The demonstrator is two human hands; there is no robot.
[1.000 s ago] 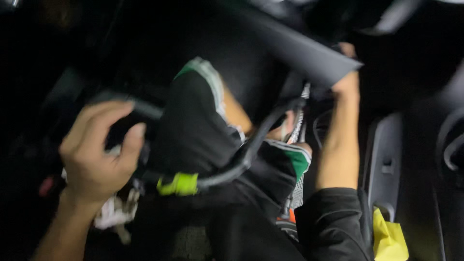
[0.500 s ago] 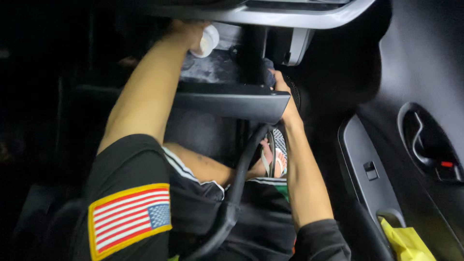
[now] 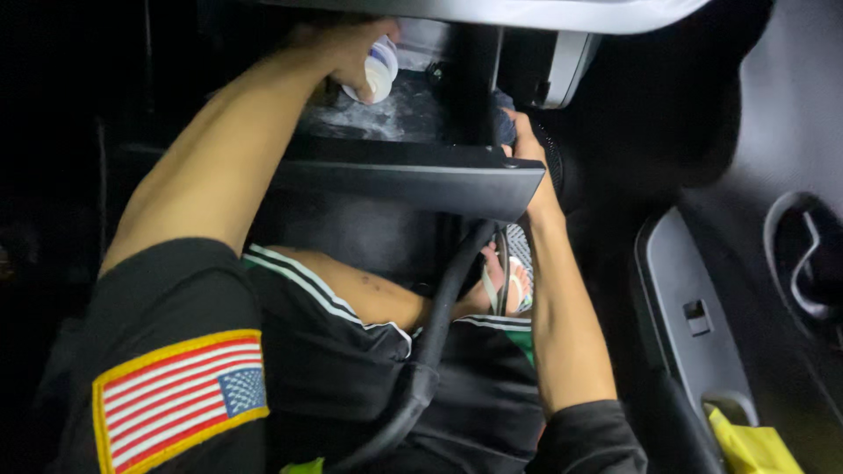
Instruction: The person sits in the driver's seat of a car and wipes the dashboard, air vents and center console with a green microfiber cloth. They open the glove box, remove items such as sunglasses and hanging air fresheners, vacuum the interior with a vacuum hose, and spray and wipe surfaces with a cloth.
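A car door panel (image 3: pixel 702 325) is seen at the right, with a yellow cloth (image 3: pixel 755 443) tucked in its lower pocket. The open glovebox (image 3: pixel 413 180) is seen ahead, its dark lid dropped level; a pale dusty film is visible on the inner floor, and no other contents can be made out in the dark. A black hose (image 3: pixel 439 325) is draped across the lap and runs under the lid. The left hand (image 3: pixel 347 48) is curled around a small white container (image 3: pixel 378 72) inside the glovebox, near its top. The right hand (image 3: pixel 527 154) is pressed against the lid's right end; its fingers are hidden, so their spread cannot be told.
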